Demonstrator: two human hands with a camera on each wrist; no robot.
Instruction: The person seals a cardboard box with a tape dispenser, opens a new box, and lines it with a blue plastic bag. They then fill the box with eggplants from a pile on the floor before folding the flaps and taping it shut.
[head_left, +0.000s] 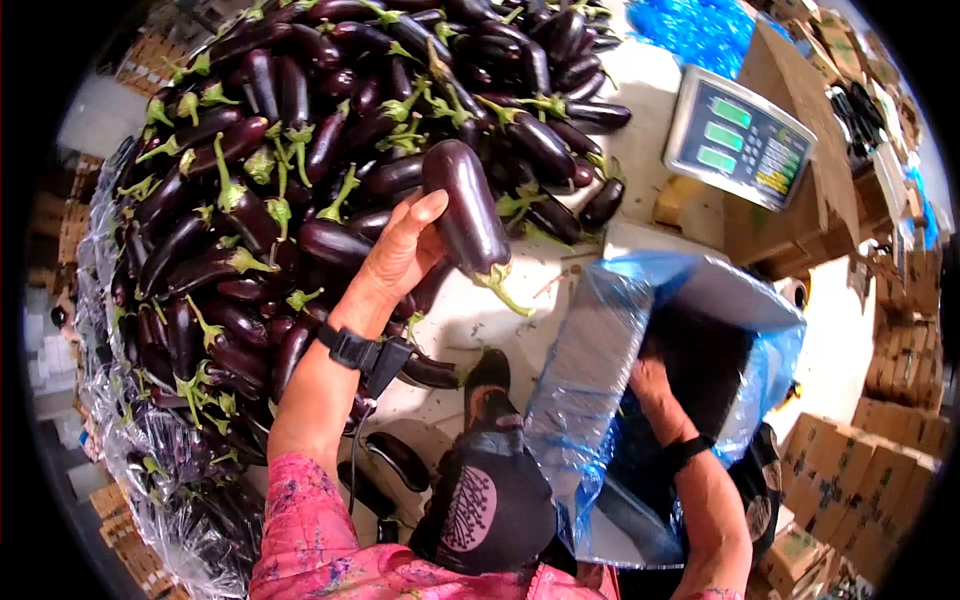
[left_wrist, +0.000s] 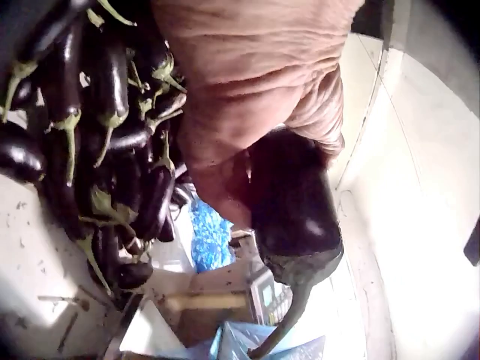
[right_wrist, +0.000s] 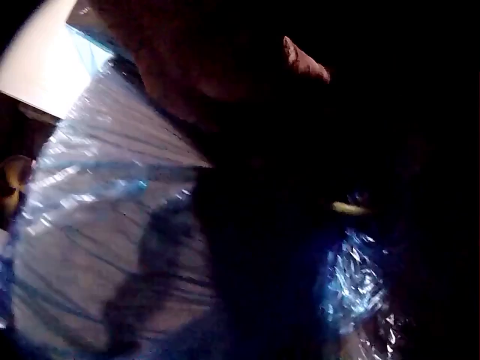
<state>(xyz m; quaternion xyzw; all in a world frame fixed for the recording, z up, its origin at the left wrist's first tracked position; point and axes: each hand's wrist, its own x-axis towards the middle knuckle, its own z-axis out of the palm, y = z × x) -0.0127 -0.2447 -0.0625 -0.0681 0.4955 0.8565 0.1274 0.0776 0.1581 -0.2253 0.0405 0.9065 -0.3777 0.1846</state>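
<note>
My left hand (head_left: 405,245) grips a large dark purple eggplant (head_left: 466,205) by its body, thumb on one side. Its green stem points down and to the right. In the left wrist view the same eggplant (left_wrist: 296,202) hangs stem downward from the hand (left_wrist: 255,82). On the right, my right hand (head_left: 652,378) reaches down into a box lined with a blue plastic bag (head_left: 610,340). The box's inside is dark. In the right wrist view a lit finger (right_wrist: 306,60) shows among shadow, and I cannot tell what this hand holds.
A big heap of eggplants (head_left: 270,200) fills the left and back. Several loose eggplants (head_left: 398,460) lie near my legs. A digital scale (head_left: 740,138) stands by an open cardboard box (head_left: 800,150) at the back right. Blue plastic (head_left: 695,30) lies behind; stacked cartons (head_left: 850,480) stand right.
</note>
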